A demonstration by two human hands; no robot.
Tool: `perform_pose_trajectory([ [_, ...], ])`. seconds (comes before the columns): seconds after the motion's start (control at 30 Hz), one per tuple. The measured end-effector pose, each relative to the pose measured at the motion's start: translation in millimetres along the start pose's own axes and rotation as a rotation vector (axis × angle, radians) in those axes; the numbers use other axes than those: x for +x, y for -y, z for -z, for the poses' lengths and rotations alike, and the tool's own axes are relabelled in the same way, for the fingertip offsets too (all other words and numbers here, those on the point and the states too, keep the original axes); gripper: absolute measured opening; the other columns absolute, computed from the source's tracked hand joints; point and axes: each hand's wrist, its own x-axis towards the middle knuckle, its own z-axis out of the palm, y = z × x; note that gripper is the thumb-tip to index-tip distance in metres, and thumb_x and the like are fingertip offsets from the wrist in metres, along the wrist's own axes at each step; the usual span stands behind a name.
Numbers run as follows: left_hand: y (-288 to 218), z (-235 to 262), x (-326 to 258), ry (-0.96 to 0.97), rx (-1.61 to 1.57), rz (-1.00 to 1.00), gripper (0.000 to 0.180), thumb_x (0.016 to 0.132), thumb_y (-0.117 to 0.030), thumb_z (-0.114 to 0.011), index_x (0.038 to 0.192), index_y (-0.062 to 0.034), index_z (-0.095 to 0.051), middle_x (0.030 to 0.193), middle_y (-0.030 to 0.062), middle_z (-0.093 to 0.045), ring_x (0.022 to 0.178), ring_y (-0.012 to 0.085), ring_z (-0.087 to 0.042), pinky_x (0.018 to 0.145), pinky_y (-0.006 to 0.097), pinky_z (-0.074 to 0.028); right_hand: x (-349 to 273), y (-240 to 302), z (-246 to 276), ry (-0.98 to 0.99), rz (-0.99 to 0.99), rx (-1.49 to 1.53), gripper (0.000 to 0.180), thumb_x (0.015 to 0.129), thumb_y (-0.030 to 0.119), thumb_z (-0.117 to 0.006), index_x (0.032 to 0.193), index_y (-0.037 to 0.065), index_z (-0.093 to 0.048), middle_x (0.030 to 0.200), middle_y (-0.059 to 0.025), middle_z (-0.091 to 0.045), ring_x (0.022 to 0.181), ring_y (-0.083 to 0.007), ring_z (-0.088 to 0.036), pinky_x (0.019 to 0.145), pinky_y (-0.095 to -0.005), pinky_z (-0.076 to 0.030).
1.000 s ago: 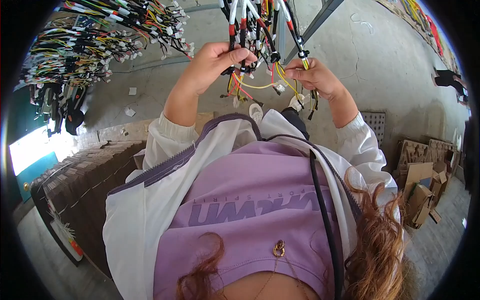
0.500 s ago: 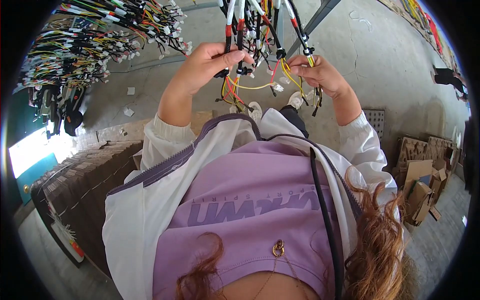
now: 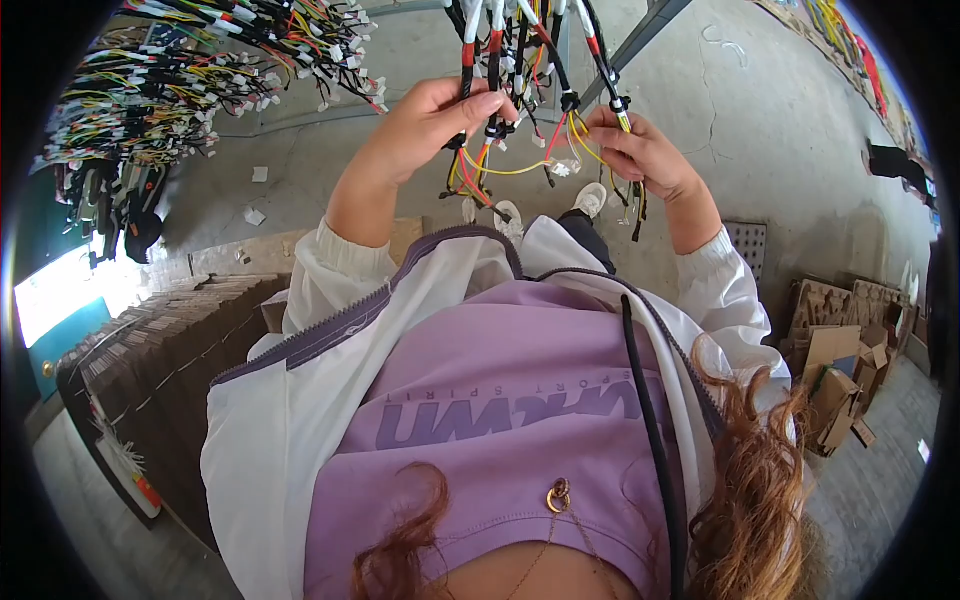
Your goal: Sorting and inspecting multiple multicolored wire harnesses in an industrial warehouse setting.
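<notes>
Several black-sleeved wire harnesses with red and white bands hang from above, and thin yellow, red and black wires fan out of their lower ends. My left hand is closed around the two leftmost harness branches, thumb across the front. At the right, the fingers of my right hand are pinched on the yellow wires below a black tie, close to the rightmost branch. A small white connector dangles between the hands on a yellow wire. My right fingertips are partly hidden behind the wires.
Many more bundled harnesses hang at the far left. Stacked flat cardboard stands at the left, and cardboard boxes sit at the right. A grey metal bar crosses behind the wires. Paper scraps lie on the concrete floor.
My left hand has shifted slightly right together with the left harness branches. The right hand stays almost in place, with the wires below it hanging a little differently.
</notes>
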Motion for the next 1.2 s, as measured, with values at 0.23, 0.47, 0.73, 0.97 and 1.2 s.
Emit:
perform_pose_trajectory([
  [0.23,9.9,-5.1,9.1,-0.051,-0.087,0.017,0.03,0.088,-0.03,-0.05,0.087,-0.0023,-0.061,0.064,-0.0039,-0.046,0.064,0.0066,-0.041,0.068,0.021,-0.035,5.0,-6.1,-5.0,-0.059,0.08,0.064,0.01,0.086,0.015,-0.049,0.087,0.005,-0.049,0.054,0.0037,-0.046,0.037,0.0003,-0.025,0.034,-0.018,-0.017],
  [0.47,14.2,-7.6,23.2,-0.085,-0.191,0.069,0.028,0.087,-0.03,-0.051,0.085,-0.0037,-0.061,0.063,-0.004,-0.045,0.064,0.0056,-0.041,0.067,0.021,-0.034,8.7,-3.4,-11.0,-0.058,0.096,-0.001,0.012,0.087,0.014,-0.046,0.093,0.004,-0.047,0.086,-0.0084,-0.062,0.036,-0.0003,-0.027,0.032,-0.0165,-0.019],
  [0.73,16.8,-12.3,26.8,-0.091,-0.274,0.08,0.026,0.086,-0.029,-0.052,0.084,-0.0042,-0.06,0.065,-0.0043,-0.045,0.062,0.0044,-0.039,0.059,0.019,-0.031,8.2,-11.2,-7.6,-0.062,0.118,0.009,0.012,0.087,0.014,-0.047,0.093,0.004,-0.047,0.084,-0.0067,-0.061,0.037,-0.0002,-0.026,0.032,-0.0166,-0.019],
  [0.97,19.3,-10.3,32.2,-0.077,-0.271,0.109,0.026,0.086,-0.03,-0.052,0.083,-0.0059,-0.061,0.064,-0.0053,-0.043,0.062,0.0038,-0.039,0.058,0.019,-0.03,7.5,-6.5,-8.6,-0.079,0.139,0.051,0.015,0.086,0.016,-0.05,0.094,0.004,-0.053,0.085,-0.0058,-0.063,0.04,-0.0001,-0.028,0.034,-0.0174,-0.02],
  [1.2,23.0,-15.2,27.9,-0.173,-0.161,0.026,0.028,0.086,-0.031,-0.051,0.083,-0.0065,-0.062,0.063,-0.006,-0.045,0.06,0.0052,-0.04,0.057,0.02,-0.033,11.2,-16.4,-14.9,-0.233,0.14,-0.14,0.017,0.088,0.018,-0.049,0.102,0.008,-0.047,0.084,-0.0049,-0.062,0.042,-0.0004,-0.03,0.036,-0.0167,-0.021],
])
